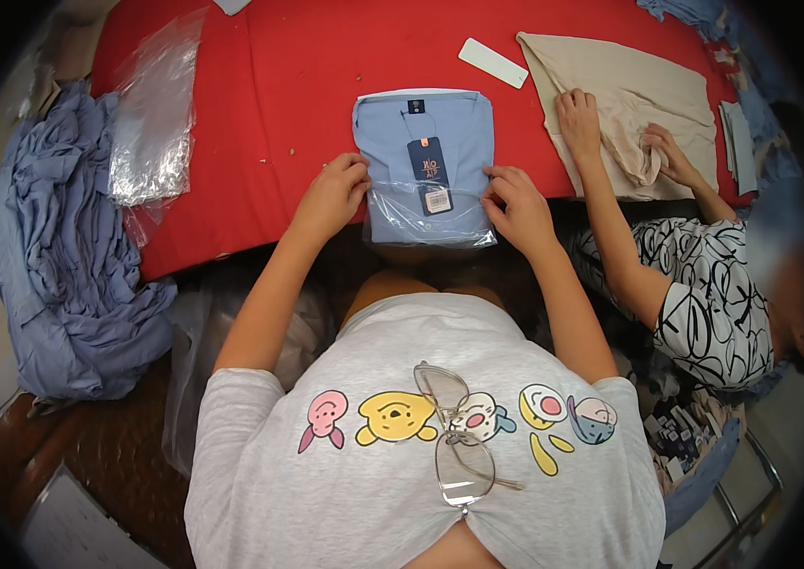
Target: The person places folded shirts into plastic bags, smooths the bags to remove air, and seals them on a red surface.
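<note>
A folded light blue shirt (388, 142) lies in front of me at the edge of the red-covered table, its collar end pointing away. A dark hang tag (425, 161) rests on its front. The lower part of the shirt sits inside a clear plastic bag (392, 211), while the collar end is outside it. My left hand (337, 194) pinches the bag's left edge beside the shirt. On the opposite side, my right hand (519, 204) has its fingers closed at the bag's right edge.
Clear plastic bags (157, 119) lie stacked at the table's left end, next to a heap of blue garments (79, 247). At right, a co-worker's hands (580, 123) handle a beige garment (625, 81). A white card (493, 63) lies on the red cloth (307, 57).
</note>
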### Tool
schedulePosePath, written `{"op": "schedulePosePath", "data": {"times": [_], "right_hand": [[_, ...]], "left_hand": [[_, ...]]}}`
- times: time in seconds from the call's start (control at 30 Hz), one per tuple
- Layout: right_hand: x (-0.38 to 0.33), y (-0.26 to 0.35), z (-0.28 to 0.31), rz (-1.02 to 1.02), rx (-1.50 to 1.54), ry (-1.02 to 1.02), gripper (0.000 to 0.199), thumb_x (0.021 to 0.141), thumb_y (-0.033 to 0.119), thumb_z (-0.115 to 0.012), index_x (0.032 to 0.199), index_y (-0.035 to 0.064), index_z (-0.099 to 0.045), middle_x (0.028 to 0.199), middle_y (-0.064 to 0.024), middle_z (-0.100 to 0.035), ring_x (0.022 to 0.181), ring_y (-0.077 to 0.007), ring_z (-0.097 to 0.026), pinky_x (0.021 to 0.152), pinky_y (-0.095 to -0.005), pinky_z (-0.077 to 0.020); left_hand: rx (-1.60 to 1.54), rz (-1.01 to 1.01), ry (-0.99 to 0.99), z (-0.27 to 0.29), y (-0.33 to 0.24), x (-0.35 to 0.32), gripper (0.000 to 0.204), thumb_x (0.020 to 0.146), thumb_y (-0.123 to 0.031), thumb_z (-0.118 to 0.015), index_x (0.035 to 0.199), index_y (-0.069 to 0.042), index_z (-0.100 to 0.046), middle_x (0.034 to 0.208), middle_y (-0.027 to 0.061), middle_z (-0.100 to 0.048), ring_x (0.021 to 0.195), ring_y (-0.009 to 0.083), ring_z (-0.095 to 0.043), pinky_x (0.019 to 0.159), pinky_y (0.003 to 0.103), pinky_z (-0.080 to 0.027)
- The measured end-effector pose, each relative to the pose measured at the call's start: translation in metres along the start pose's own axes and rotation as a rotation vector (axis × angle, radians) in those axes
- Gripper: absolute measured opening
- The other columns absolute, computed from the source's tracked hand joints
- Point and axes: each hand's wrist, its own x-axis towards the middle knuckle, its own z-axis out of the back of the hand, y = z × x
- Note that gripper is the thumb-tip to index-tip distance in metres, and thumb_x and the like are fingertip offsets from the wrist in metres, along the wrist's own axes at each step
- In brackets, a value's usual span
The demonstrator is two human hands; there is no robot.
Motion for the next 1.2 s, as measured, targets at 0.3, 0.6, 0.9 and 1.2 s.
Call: {"op": "schedulePosePath", "data": {"times": [0.3,0.6,0.9,1.2], "right_hand": [[-0.045,0.016,0.012,-0.424,0.744,0.271,0.010,0.093,0.001,-0.070,0.089,0.0041,-0.061,0.101,-0.0091,-0.077,0.074,-0.0088,-0.067,0.064,-0.0237,-0.0501],[-0.089,0.039,0.045,-0.701,0.975,0.565,0.008,0.115,0.015,-0.054,0.113,0.0082,-0.049,0.106,-0.0132,-0.081,0.071,-0.0124,-0.075,0.061,-0.0236,-0.0539],[-0.068,0.021,0.064,-0.364,0.657,0.662,0.006,0.107,0.005,-0.048,0.101,0.0052,-0.049,0.169,-0.0305,-0.044,0.150,-0.0261,-0.054,0.107,-0.0359,-0.0485],[-0.091,0.014,0.044,-0.443,0.575,0.854,0.009,0.104,0.010,-0.052,0.100,0.0039,-0.048,0.119,-0.0229,-0.071,0.118,-0.0353,-0.068,0.118,-0.0433,-0.0423]], "left_hand": [[0.019,-0.190,-0.065,0.013,-0.047,-0.032,0.013,0.084,-0.004,-0.073,0.083,0.000,-0.061,0.135,0.0163,-0.066,0.120,0.0403,-0.061,0.103,0.048,-0.050],[-0.457,-0.148,0.593,-0.014,-0.072,-0.076,0.007,0.098,-0.008,-0.069,0.093,-0.008,-0.064,0.115,0.0075,-0.078,0.118,0.0219,-0.063,0.115,0.042,-0.040],[-0.450,-0.321,0.683,-0.025,-0.085,-0.061,0.018,0.112,-0.021,-0.058,0.117,-0.007,-0.068,0.105,0.0096,-0.076,0.119,0.0271,-0.068,0.133,0.056,-0.023],[0.196,-0.086,0.817,-0.064,-0.067,-0.075,0.040,0.112,-0.040,-0.059,0.127,-0.005,-0.068,0.109,0.0197,-0.076,0.109,0.0381,-0.072,0.125,0.056,-0.031]]}}
